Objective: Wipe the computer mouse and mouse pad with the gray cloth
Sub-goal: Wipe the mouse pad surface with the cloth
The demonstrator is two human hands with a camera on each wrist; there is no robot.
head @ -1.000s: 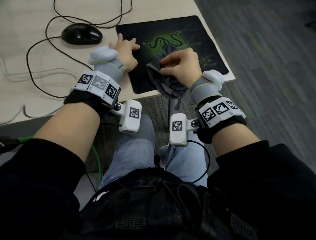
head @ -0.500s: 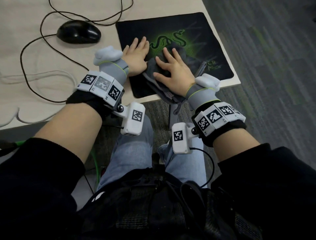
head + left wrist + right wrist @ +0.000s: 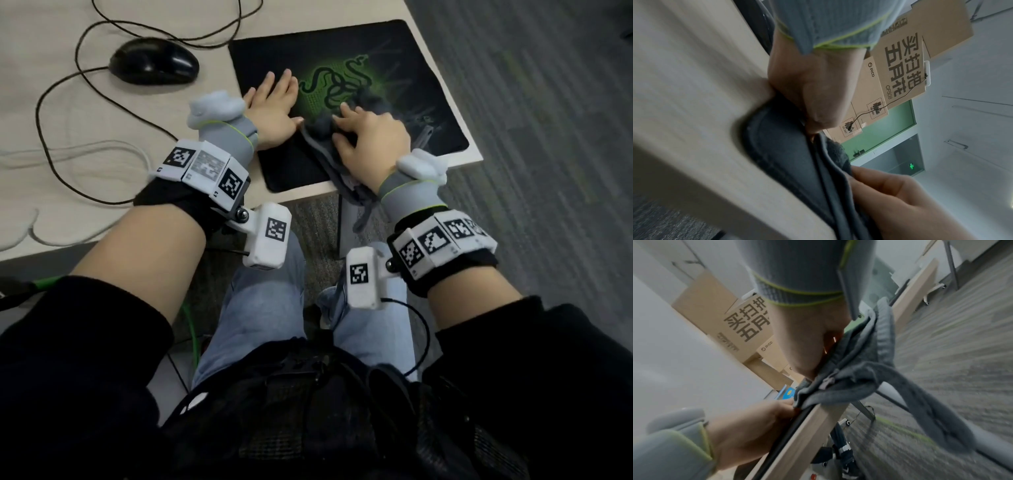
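Note:
The black mouse pad [image 3: 394,61] with a green snake logo lies at the table's near right corner. My left hand [image 3: 274,102] rests flat on its left part, fingers straight. Right of it, my right hand [image 3: 370,137] presses the gray cloth [image 3: 318,137] onto the pad, its bent fingers dug into the bunched fabric. Part of the cloth [image 3: 869,369] hangs over the table's front edge. The black computer mouse [image 3: 154,61] sits on the table left of the pad, untouched. In the left wrist view the cloth [image 3: 787,154] lies between my left hand [image 3: 807,89] and right hand [image 3: 900,203].
The mouse's black cable [image 3: 68,120] loops over the pale table [image 3: 85,178], and a white cable [image 3: 68,150] lies near it. Gray carpet [image 3: 531,171] is right of the table. Cardboard boxes [image 3: 900,65] stand behind. My legs in jeans [image 3: 267,308] are below the table edge.
A second ago my right hand held the bunched cloth above the pad. It then laid it down flat, and now it has slid slightly right with bent fingers. My left hand flattened on the pad.

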